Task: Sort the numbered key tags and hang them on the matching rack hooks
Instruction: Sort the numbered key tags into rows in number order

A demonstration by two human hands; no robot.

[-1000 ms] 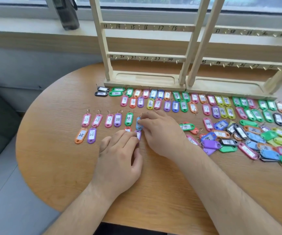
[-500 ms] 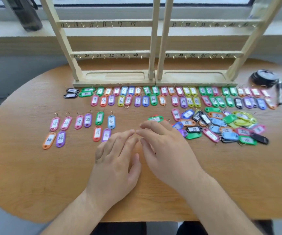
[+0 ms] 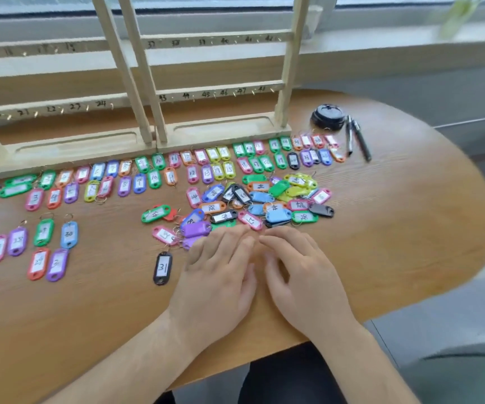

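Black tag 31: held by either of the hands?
No, black tag 31 lies on the table beside the left hand, apart from it.

A single head-worn camera looks forward and down, close over the table (image 3: 396, 243), toward the rack (image 3: 223, 131).

— What can you read on your feed?

— Clearest for me is 31, handwritten on the black tag (image 3: 162, 268). Left of that tag, the blue tag (image 3: 68, 234) says 30. Straight beyond the black tag, a green tag (image 3: 154, 178) shows 10. Beyond it and to the right, an orange tag (image 3: 212, 207) reads 38.

— And the racks?

— Far beyond the black tag, I read 43 through 47 along the right rack's lower rail (image 3: 215, 92), and 22, 23, 24 on the left rack's lower rail (image 3: 63, 108). Most other labels smear for me.
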